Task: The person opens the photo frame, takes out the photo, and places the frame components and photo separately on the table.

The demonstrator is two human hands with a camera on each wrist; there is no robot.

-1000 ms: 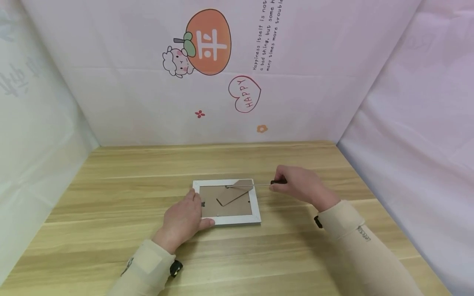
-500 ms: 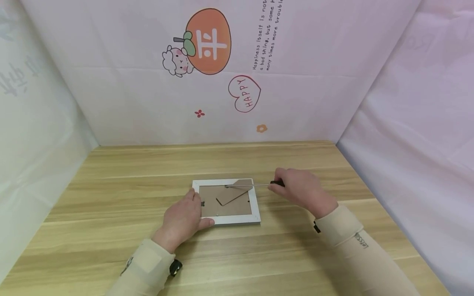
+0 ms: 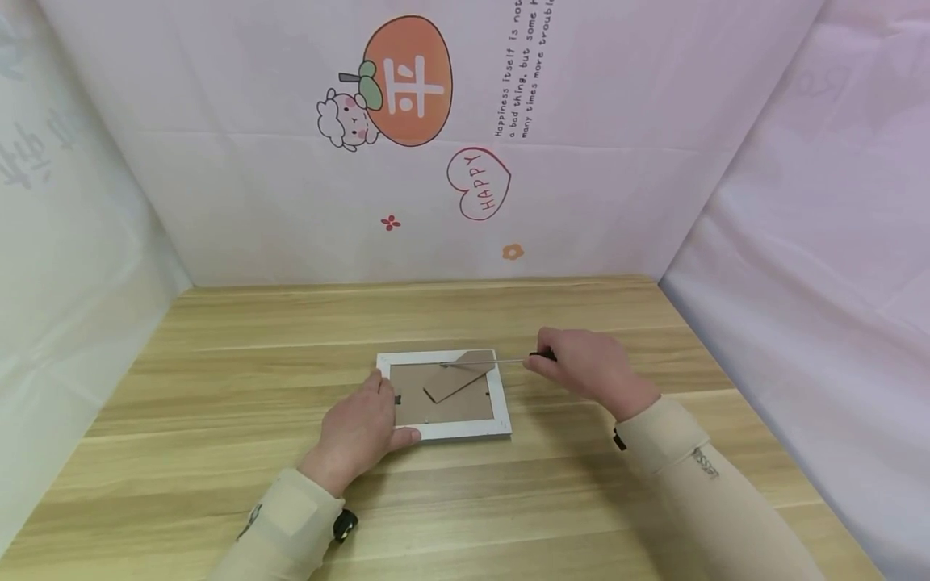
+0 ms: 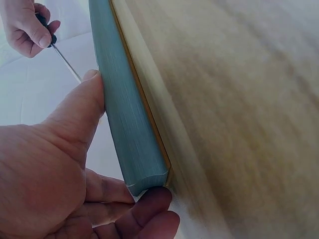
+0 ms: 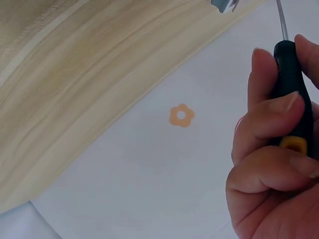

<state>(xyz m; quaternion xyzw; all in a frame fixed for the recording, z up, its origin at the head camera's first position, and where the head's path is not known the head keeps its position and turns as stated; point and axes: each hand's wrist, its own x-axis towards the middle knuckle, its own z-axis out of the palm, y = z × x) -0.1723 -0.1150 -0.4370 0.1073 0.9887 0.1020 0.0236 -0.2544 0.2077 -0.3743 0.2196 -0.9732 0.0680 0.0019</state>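
A white picture frame [image 3: 445, 432] lies back up on the table, showing its brown backing board [image 3: 410, 387] and a slanted stand leg [image 3: 459, 382]. My left hand [image 3: 359, 428] grips the frame's left end, thumb along the near edge. In the left wrist view the frame's side [image 4: 117, 94] looks bluish, with fingers curled about its corner. My right hand [image 3: 592, 367] holds a screwdriver [image 5: 288, 69] by its dark green handle with a yellow patch. The thin shaft runs left over the frame, its tip at a small dark clip [image 3: 444, 365] on the backing's far edge.
The wood-grain table [image 3: 254, 363] meets a printed white cloth [image 3: 291, 210] at its back edge. More white cloth hangs at the left and right sides. A black strap [image 3: 345, 525] shows at the left wrist.
My right hand has shifted slightly left with the screwdriver, its tip staying near the clip. The left hand and the frame look almost unmoved.
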